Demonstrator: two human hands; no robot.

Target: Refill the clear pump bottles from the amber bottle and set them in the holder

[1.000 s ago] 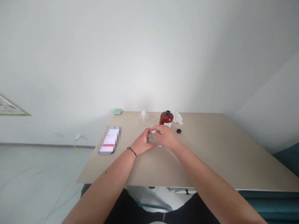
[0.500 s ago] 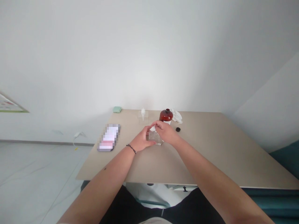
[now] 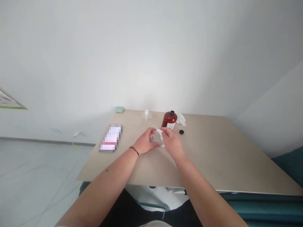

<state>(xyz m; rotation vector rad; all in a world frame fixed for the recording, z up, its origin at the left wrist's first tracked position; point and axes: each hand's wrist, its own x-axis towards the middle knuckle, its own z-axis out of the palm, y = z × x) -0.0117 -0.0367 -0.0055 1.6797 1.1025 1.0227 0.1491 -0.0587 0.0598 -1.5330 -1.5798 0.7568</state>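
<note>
My left hand [image 3: 145, 141] is wrapped round a small clear container [image 3: 155, 138] low over the table, fingers on its far side and thumb on the near side. My right hand [image 3: 173, 142] pinches a piece of white tissue [image 3: 160, 131] against the container's top and right side. Just behind my hands stands an amber bottle [image 3: 169, 119] with a white label, its neck uncapped. A black cap [image 3: 181, 132] lies on the table to the right of it.
Behind the bottle is crumpled white tissue [image 3: 181, 119]. A white pointed-tip bottle [image 3: 146, 114] stands in a clear holder near the wall. On the left lie a phone [image 3: 110, 138] with a blurred screen and a mint-green case [image 3: 119, 109]. The table's [image 3: 213, 157] front edge is near my lap.
My right hand has shifted from over the container's top to its right side, bringing the tissue with it. More of the tissue and bottle label shows. My left hand keeps its hold.
</note>
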